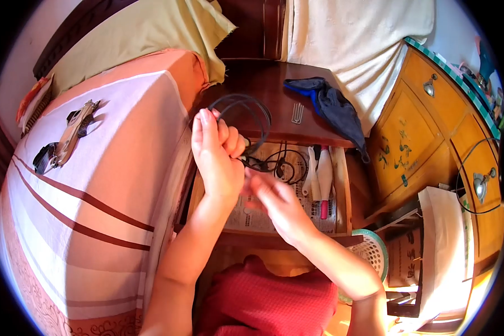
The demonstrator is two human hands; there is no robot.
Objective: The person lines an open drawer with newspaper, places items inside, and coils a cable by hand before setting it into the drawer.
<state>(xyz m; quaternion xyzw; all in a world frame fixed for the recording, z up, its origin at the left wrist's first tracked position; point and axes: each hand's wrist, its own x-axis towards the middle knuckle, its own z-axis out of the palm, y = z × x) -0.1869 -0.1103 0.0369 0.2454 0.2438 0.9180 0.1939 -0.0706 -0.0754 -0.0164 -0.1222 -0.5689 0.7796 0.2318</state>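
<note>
My left hand (pixel 215 148) is raised over the open drawer, its fingers curled round a coiled black cable (pixel 269 119). The loops stick out above and to the right of the fist. Just below the left wrist is my right hand (pixel 280 207), its fingers bent together and slightly blurred; what they pinch, if anything, I cannot make out. More black cable (pixel 288 171) lies tangled in the wooden drawer (pixel 341 185), close to the right fingertips. Newspaper lines the drawer bottom. White-handled items and a pink-ended item (pixel 324 210) lie at its right side.
On the dark wooden top (pixel 252 78) above the drawer lie a dark blue cloth item (pixel 336 103) and a bent metal wire piece (pixel 297 113). A bed (pixel 112 168) stands at left with a strapped object (pixel 73 131) on it. At right are a yellow cabinet (pixel 414 123) and a green basket (pixel 375 246).
</note>
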